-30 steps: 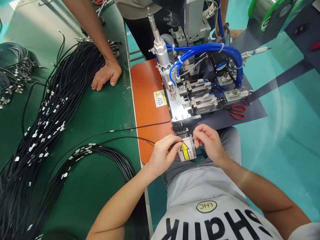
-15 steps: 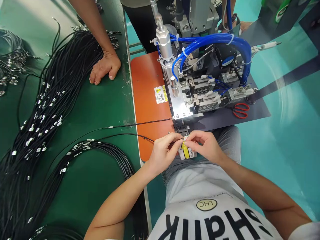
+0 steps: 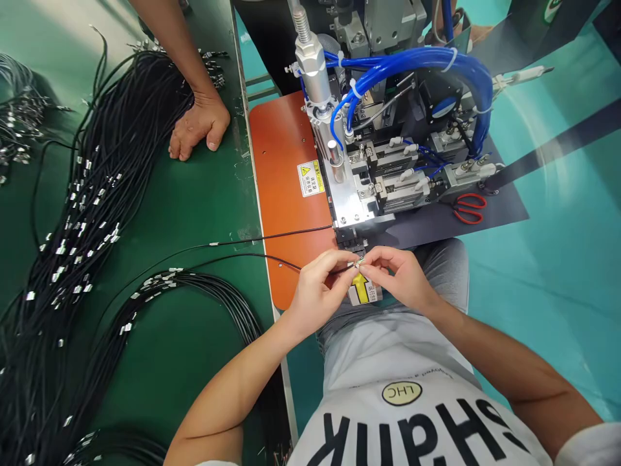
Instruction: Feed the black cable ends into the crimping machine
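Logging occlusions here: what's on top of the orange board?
A warning label sits on the board; two black cables cross over it. Anything beneath the left hand or machine is covered, so unseen.

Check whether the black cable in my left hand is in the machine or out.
Out: the cable ends between the fingertips of the left hand and right hand, by the yellow arrow.

Machine (image 3: 350, 202) blocking ahead, cable (image 3: 252, 254) left, room right

bright light; pale glare on green table (image 3: 194, 213) and teal floor (image 3: 548, 272).
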Demonstrator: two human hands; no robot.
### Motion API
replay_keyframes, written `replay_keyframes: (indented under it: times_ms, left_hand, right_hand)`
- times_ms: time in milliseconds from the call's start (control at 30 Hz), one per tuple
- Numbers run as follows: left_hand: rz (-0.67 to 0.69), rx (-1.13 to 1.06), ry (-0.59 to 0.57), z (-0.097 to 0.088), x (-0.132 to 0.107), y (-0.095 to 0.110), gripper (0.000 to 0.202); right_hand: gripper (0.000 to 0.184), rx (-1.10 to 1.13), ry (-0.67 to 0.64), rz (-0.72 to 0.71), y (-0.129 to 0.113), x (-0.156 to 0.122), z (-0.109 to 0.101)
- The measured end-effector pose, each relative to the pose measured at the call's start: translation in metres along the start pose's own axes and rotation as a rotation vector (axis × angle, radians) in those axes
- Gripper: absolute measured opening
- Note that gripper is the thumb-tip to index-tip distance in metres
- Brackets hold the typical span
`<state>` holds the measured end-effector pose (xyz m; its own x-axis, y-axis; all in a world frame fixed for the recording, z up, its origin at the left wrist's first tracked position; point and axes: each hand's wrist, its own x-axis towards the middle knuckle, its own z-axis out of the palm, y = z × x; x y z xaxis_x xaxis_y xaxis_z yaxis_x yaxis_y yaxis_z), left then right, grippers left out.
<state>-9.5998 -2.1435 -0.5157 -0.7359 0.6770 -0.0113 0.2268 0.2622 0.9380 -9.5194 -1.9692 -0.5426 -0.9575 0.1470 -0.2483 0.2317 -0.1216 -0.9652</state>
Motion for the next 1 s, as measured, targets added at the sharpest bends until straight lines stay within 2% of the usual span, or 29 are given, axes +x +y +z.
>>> replay_keyframes:
  times_ms: [300,467,700,1000]
  left_hand:
    - [-0.359,-0.419,-0.052,-0.001,0.012,0.011,0.018]
    - [-0.408,-0.500,-0.042,0.001,0.011,0.005,0.020]
    - [-0.464,-0.512,-0.046,0.001,0.010,0.002,0.019]
    - [-0.554,-0.539,0.004,0.005,0.008,0.000,0.020]
  right_hand:
    - [0.011,-0.161,0.038,-0.129,0.002,-0.003,0.003]
    - [0.010,-0.242,0.049,-0.181,0.001,-0.003,0.003]
    - [0.009,-0.303,0.067,-0.200,0.004,-0.004,0.006]
    - [0.007,-0.375,0.094,-0.243,0.003,-0.004,0.009]
